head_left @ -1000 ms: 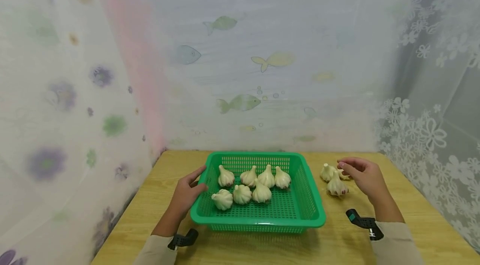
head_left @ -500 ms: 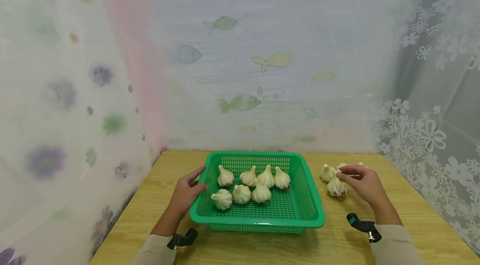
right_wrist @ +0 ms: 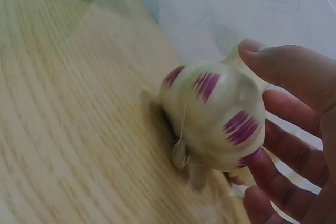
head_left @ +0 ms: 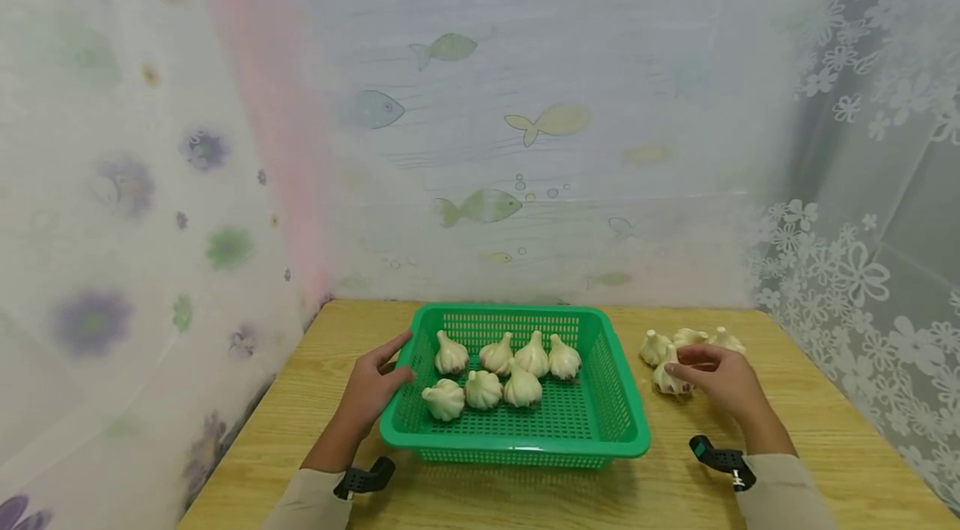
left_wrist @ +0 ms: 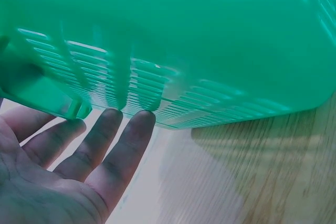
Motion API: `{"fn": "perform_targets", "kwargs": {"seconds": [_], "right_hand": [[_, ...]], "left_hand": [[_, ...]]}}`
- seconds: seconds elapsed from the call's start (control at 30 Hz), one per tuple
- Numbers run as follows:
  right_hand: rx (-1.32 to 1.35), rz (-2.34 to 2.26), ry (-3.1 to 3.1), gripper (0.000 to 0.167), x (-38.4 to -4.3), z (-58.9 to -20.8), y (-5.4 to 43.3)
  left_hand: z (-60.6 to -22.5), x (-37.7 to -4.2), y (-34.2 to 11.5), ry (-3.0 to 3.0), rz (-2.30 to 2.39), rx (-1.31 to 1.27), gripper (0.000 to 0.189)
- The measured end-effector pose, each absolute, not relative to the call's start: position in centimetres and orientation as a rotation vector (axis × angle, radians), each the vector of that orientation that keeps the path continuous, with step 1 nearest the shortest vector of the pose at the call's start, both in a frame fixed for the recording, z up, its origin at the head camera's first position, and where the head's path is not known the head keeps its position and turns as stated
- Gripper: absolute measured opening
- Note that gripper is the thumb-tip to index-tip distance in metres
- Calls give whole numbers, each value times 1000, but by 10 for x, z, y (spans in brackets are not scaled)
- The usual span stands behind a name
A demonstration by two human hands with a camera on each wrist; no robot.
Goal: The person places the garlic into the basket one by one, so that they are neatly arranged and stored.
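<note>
The right hand (head_left: 716,376) is at 3 o'clock from the green basket (head_left: 517,444), its grip loosely parted around a garlic bulb (right_wrist: 212,111) resting on the wooden tabletop (head_left: 660,484); thumb and fingers stand on either side, and I cannot tell whether they touch it. This bulb shows purple streaks and a thin root tuft in the right wrist view. Around it sit three more bulbs (head_left: 654,347), at roughly 11, 1 and 2 o'clock. The left hand (head_left: 369,384) rests at the basket's 9 o'clock side, fingers nearly straight against the slotted wall and its thumb at the rim. Seven bulbs (head_left: 523,388) lie inside the basket, four toward 12 o'clock and three in a nearer row from its centre toward 8 o'clock. Each wrist carries a black mount (head_left: 365,478) beside a beige sleeve (head_left: 311,503). At 12 o'clock, behind the tabletop, hangs a pale fish-patterned sheet (head_left: 480,147).
</note>
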State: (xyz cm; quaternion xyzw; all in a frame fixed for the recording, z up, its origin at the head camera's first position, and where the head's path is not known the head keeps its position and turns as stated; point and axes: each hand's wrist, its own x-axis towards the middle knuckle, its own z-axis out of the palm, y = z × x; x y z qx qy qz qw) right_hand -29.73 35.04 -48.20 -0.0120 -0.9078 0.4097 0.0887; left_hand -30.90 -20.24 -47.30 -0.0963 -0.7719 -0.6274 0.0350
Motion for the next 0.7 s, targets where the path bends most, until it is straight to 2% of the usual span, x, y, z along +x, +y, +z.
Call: {"fn": "perform_targets", "kwargs": {"seconds": [0.7], "right_hand": [[-31,1244,-2767,69,-295,-487,355]], "left_hand": [[-472,-308,-202,-2366,-1943,-287,66]]}}
